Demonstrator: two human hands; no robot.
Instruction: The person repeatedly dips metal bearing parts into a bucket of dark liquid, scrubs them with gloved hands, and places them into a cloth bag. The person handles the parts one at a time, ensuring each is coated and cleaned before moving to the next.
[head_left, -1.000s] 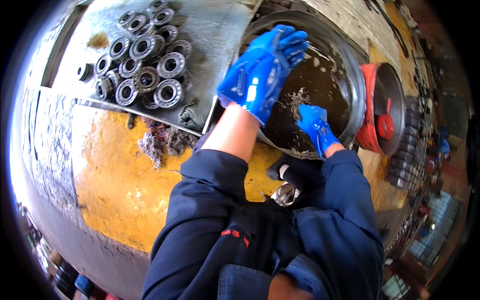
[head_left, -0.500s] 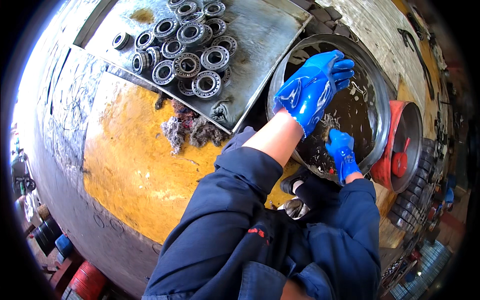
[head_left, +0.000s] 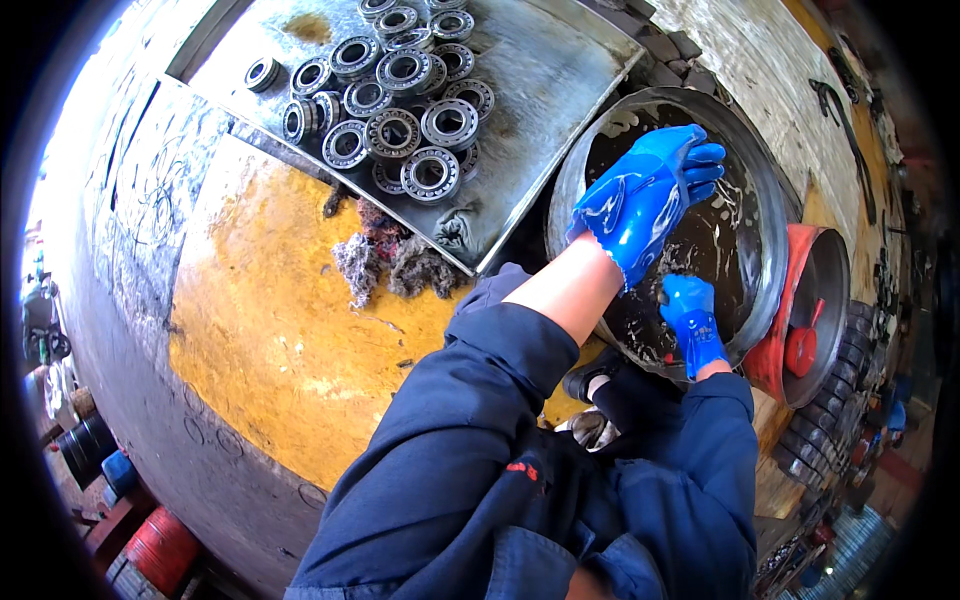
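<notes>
My left hand, in a wet blue rubber glove, is over the round metal basin. Its fingers are bent, and the back of the hand hides whatever lies in the palm. Lower down, close to the basin's near side, my right hand is closed in a fist, in the same kind of glove. What it grips is out of sight behind the fingers. Dark, murky liquid with pale streaks on its surface fills the basin below both hands.
A shallow metal tray at the far left holds a heap of roller bearings. Rags lie by its near edge on the yellow patch. Right of the basin are a red container and several dark rings.
The whole view has shifted slightly. My right hand has moved a little within the basin; a tan, bristly thing that showed by its fingers is now hidden. My left hand keeps its bent pose.
</notes>
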